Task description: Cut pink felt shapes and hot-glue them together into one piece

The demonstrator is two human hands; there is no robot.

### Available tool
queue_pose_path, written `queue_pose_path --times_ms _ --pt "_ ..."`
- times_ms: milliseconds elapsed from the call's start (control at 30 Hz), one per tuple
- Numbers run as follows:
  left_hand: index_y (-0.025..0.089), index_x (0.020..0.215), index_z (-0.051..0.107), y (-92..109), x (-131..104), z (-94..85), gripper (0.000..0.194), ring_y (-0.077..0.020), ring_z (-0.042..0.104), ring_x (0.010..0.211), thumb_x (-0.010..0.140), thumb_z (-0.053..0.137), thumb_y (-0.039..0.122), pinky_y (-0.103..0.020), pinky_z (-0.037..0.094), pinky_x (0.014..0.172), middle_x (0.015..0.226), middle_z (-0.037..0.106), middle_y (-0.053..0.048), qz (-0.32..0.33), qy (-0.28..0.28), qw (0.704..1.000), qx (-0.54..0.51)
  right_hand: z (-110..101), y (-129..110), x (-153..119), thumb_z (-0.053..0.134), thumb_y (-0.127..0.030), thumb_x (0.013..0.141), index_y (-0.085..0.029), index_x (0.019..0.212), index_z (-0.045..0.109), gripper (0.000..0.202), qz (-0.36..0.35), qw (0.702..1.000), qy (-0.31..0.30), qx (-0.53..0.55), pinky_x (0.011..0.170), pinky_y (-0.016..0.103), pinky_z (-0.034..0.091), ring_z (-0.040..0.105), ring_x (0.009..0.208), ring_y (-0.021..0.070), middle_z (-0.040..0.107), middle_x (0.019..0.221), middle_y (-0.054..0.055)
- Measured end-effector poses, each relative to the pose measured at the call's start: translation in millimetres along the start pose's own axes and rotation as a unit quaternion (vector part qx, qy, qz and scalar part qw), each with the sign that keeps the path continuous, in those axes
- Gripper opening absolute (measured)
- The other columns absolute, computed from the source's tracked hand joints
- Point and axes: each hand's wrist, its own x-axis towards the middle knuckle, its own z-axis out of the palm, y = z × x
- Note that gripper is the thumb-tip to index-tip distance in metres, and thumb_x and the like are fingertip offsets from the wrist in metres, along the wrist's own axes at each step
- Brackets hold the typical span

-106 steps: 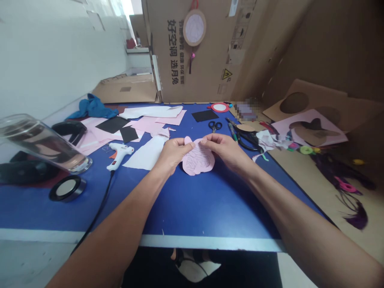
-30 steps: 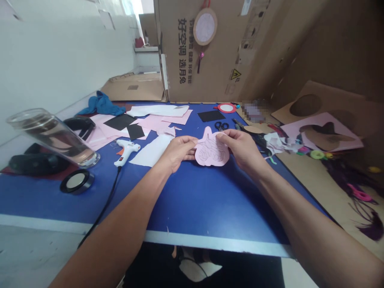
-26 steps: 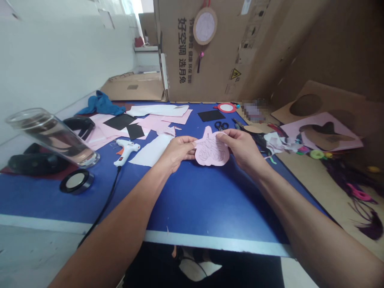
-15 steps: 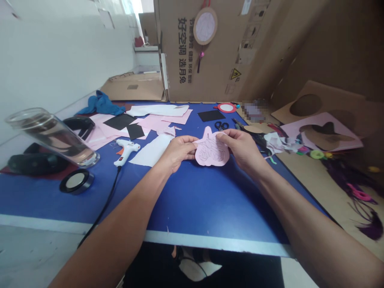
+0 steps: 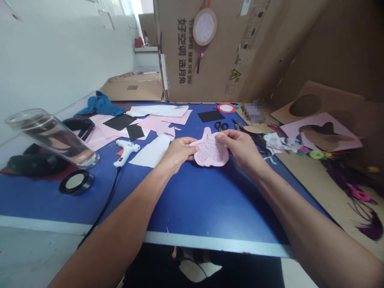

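Between my hands, above the blue table, is a pink cutout (image 5: 211, 153) with a rounded body, a narrow stem on top and dark drawn lines across its face. My left hand (image 5: 181, 152) pinches its left edge between thumb and fingers. On the upper right edge, my right hand (image 5: 238, 145) grips it with the thumb in front; the fingers behind are partly hidden. Black-handled scissors (image 5: 221, 126) lie just beyond the cutout. To the left, a white glue gun (image 5: 126, 153) rests on the table beside a torn white sheet (image 5: 151, 151).
A glass jar of liquid (image 5: 57, 138) stands at left near its black lid (image 5: 75, 182). Pink and black sheets (image 5: 120, 122) lie behind the glue gun. Cardboard with cutout holes (image 5: 318, 104) and purple tassels (image 5: 342, 176) are on the right. A round ornament (image 5: 205, 27) hangs on the cardboard wall.
The cutout has shifted very slightly left, and my left thumb now lies further over its edge. Both hands keep their hold; the table items have not moved.
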Motion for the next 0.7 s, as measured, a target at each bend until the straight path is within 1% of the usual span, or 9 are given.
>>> queue_pose_path --times_ms 433,700 --pt "0.013 0.098 0.077 0.5 -0.9 0.8 0.015 -0.0131 0.074 0.071 0.092 0.071 0.0 -0.029 0.063 0.072 0.085 0.079 -0.004 -0.003 0.001 1.0 0.008 1.7 -2.9 -1.3 0.086 -0.042 0.073 -0.02 0.08 0.076 0.025 0.008 1.0 0.001 0.011 0.063 0.03 0.046 0.059 0.067 0.0152 0.072 0.079 0.003" --pt "0.012 0.1 0.078 1.7 -1.3 1.0 0.016 -0.0146 0.075 0.073 0.092 0.07 0.001 -0.03 0.064 0.074 0.091 0.081 -0.007 -0.004 0.005 1.0 0.01 2.3 -3.0 -0.6 0.086 -0.041 0.073 -0.019 0.079 0.076 0.024 0.004 1.0 0.001 0.018 0.063 0.03 0.045 0.058 0.067 0.0151 0.072 0.078 0.003"
